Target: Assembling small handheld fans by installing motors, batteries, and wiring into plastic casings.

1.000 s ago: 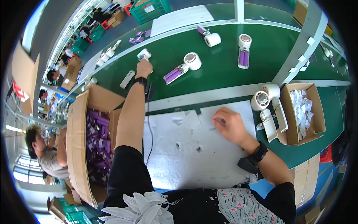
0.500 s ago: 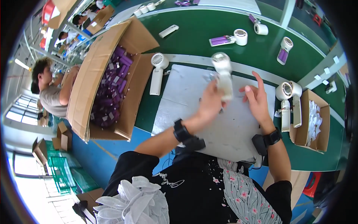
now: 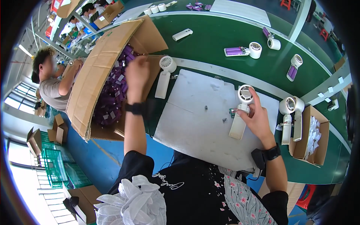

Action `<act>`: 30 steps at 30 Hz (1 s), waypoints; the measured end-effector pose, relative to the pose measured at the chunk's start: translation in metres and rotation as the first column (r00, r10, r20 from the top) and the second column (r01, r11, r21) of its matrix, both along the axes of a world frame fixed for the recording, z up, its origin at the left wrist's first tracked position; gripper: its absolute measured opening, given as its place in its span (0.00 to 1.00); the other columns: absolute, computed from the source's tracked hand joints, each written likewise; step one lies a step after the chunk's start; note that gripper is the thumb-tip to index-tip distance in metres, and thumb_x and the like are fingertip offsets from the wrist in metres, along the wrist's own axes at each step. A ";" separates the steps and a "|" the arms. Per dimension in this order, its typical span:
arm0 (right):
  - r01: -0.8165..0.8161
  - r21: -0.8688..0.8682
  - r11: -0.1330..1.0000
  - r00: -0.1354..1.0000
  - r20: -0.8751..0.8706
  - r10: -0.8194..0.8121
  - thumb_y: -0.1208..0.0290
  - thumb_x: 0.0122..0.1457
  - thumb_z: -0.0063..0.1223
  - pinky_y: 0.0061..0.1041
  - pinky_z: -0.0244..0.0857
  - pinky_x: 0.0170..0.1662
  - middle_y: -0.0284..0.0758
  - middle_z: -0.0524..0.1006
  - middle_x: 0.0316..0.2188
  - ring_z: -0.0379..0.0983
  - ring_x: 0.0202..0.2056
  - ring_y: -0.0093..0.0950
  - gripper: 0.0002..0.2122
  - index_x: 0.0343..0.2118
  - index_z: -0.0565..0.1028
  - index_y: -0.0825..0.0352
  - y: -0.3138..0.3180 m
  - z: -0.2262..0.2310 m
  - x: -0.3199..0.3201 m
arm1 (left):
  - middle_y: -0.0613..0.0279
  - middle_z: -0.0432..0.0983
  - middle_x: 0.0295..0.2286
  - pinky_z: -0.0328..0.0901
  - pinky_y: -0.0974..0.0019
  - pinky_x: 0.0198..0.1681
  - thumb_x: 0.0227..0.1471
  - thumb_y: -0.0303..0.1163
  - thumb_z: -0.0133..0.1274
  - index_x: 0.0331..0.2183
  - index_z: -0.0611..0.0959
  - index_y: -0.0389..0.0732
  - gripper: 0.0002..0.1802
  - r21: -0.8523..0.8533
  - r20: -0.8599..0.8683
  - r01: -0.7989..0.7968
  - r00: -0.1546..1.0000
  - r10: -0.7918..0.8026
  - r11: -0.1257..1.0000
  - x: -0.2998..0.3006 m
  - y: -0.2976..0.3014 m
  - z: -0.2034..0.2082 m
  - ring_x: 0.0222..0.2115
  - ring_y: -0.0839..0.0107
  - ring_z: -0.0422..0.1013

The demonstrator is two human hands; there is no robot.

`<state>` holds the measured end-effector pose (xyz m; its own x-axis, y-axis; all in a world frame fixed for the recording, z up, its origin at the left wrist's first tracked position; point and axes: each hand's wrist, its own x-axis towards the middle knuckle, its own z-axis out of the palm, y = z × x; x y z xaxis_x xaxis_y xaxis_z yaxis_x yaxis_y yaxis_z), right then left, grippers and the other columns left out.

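Note:
My right hand (image 3: 258, 119) grips a white handheld fan (image 3: 237, 126) at its neck, its thumb and fingers around it. The fan rests on the grey-white mat (image 3: 187, 122), with a small green circuit board (image 3: 232, 111) showing at its side. My left hand (image 3: 137, 75) is raised over the opening of a large cardboard box (image 3: 94, 71) full of purple battery cells (image 3: 108, 98). Its fingers look bent but are blurred, and I cannot make out whether anything is in them. Another white fan (image 3: 162, 82) lies between the box and the mat.
Two white fans (image 3: 286, 122) lie right of the mat, beside a small carton (image 3: 318, 150) of white pieces. Several fans with purple cells (image 3: 237, 51) and a white casing piece (image 3: 182, 35) lie on the green table (image 3: 210, 32). A person (image 3: 54, 84) sits beyond the large box.
My left hand has let go of the fan and moved left to the box. My right hand, open before, now grips the fan, which has come down onto the mat.

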<state>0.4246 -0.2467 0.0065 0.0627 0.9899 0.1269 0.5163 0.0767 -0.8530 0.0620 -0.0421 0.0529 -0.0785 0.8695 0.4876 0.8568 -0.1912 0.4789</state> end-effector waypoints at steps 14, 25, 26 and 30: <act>0.000 0.105 0.994 0.998 0.065 -0.007 0.70 0.50 0.66 0.22 0.64 0.25 0.38 0.77 0.22 0.68 0.16 0.26 0.41 0.64 0.51 0.62 -0.003 0.000 0.002 | 0.43 0.67 0.51 0.61 0.59 0.53 0.47 0.62 0.50 0.53 0.73 0.37 0.42 -0.124 -0.024 -0.200 0.980 0.199 0.972 -0.130 0.209 -0.044 0.52 0.53 0.65; 0.004 0.130 0.992 0.996 0.089 -0.015 0.68 0.49 0.66 0.24 0.66 0.26 0.39 0.75 0.23 0.71 0.18 0.30 0.41 0.64 0.52 0.62 -0.005 -0.005 0.003 | 0.58 0.77 0.23 0.64 0.62 0.22 0.50 0.49 0.52 0.35 0.82 0.40 0.22 -0.169 -0.002 -0.228 0.973 0.231 0.959 -0.168 0.239 -0.058 0.17 0.70 0.70; 0.004 0.110 0.994 0.996 0.084 -0.013 0.68 0.49 0.67 0.25 0.67 0.27 0.39 0.75 0.22 0.71 0.18 0.31 0.41 0.64 0.53 0.62 -0.004 -0.004 0.003 | 0.58 0.77 0.23 0.64 0.62 0.22 0.50 0.49 0.52 0.35 0.82 0.40 0.22 -0.170 -0.006 -0.226 0.973 0.229 0.959 -0.165 0.238 -0.056 0.17 0.70 0.70; 0.010 0.206 0.979 0.988 0.148 -0.041 0.67 0.47 0.68 0.27 0.68 0.27 0.38 0.74 0.22 0.72 0.19 0.32 0.41 0.63 0.56 0.62 0.001 -0.007 0.001 | 0.61 0.74 0.21 0.62 0.65 0.19 0.52 0.47 0.52 0.35 0.82 0.45 0.16 -0.245 0.329 -0.245 0.889 0.318 0.938 -0.160 0.207 -0.049 0.17 0.71 0.69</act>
